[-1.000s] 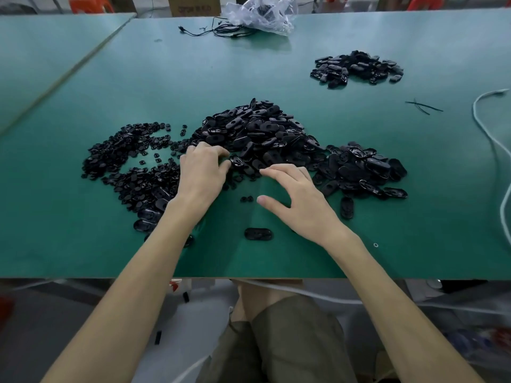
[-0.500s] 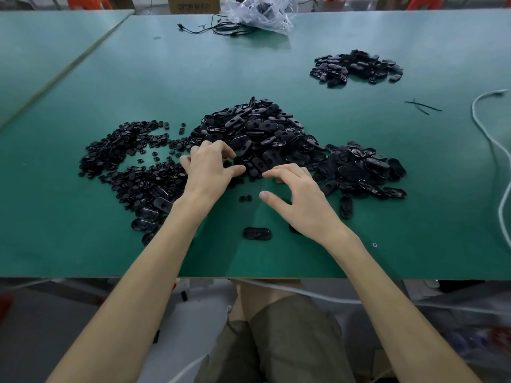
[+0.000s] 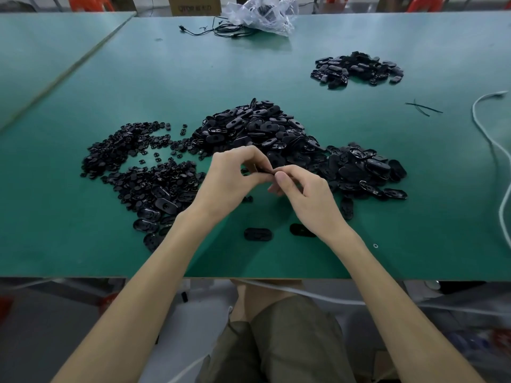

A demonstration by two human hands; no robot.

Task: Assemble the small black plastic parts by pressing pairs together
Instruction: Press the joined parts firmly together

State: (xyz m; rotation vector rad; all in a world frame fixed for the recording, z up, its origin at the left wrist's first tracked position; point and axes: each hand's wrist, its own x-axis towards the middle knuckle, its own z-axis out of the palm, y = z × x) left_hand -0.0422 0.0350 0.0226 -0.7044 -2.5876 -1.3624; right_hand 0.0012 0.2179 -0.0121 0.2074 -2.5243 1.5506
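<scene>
Two hands over a green table (image 3: 276, 64). From left: heap of small round pieces (image 3: 132, 161), left hand (image 3: 229, 175), thin black part (image 3: 264, 170) pinched between both sets of curled fingertips, right hand (image 3: 307, 197), heap of oval shells (image 3: 359, 170). Line up edges first, then squeeze squarely until seated.

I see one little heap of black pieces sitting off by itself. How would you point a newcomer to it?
Take the green table and look to its far right, beyond the big spread of black parts. The small heap lies there, right of the crumpled clear bag. Unlike the other piles, it touches none of them.
</scene>
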